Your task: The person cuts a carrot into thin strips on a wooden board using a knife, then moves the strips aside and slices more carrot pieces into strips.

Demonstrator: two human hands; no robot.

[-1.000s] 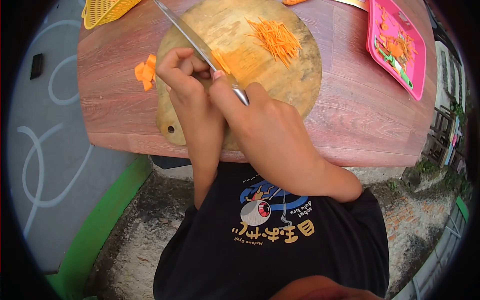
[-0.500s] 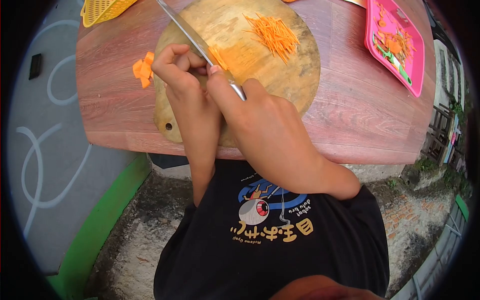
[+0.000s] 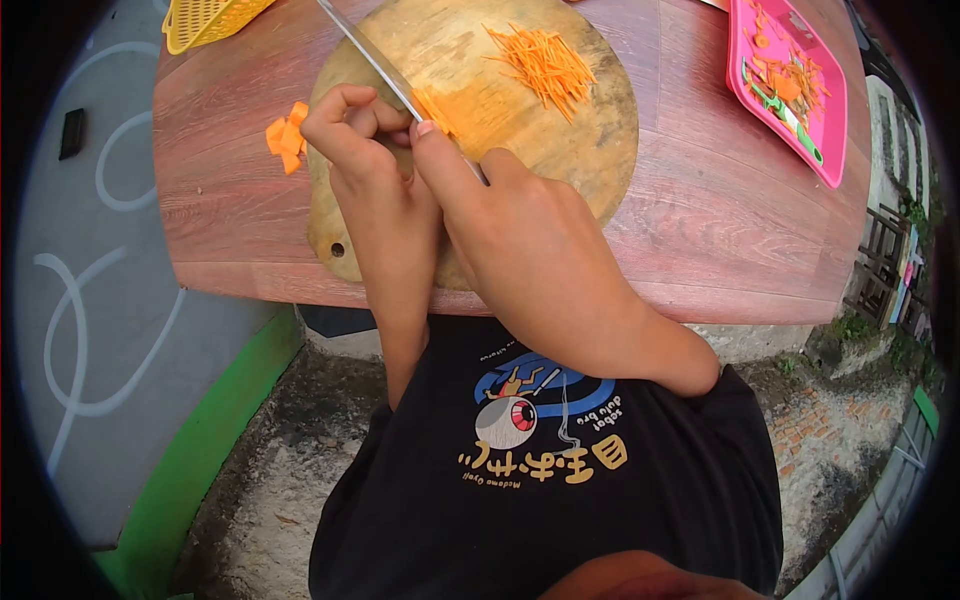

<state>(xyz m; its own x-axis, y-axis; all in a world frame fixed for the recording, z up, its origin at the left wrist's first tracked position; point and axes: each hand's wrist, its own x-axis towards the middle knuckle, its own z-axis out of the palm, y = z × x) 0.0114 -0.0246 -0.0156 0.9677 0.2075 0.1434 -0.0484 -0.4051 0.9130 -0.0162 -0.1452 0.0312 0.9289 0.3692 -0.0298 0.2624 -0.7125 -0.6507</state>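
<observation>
My right hand (image 3: 535, 235) grips a kitchen knife (image 3: 375, 60) by its handle, with the blade slanting up and left over the round wooden cutting board (image 3: 610, 150). My left hand (image 3: 365, 160) is curled close against the blade's left side, fingertips bent down to the board; whatever lies beneath them is hidden. Right beside the blade lie a few freshly cut carrot strips (image 3: 432, 108). A loose heap of thin carrot shreds (image 3: 545, 70) rests on the board's upper right. Thicker carrot pieces (image 3: 288, 137) sit on the table, just off the board's left edge.
A pink tray (image 3: 838, 165) at the upper right holds carrot scraps and a green-handled peeler (image 3: 800, 135). At the upper left stands a yellow plastic basket (image 3: 205, 25). The wooden table's (image 3: 720, 230) near edge runs in front of my body.
The knife handle is tilted slightly and the blade has shifted a little beside the strips. Both hands stay in nearly the same place. The whole view has moved slightly.
</observation>
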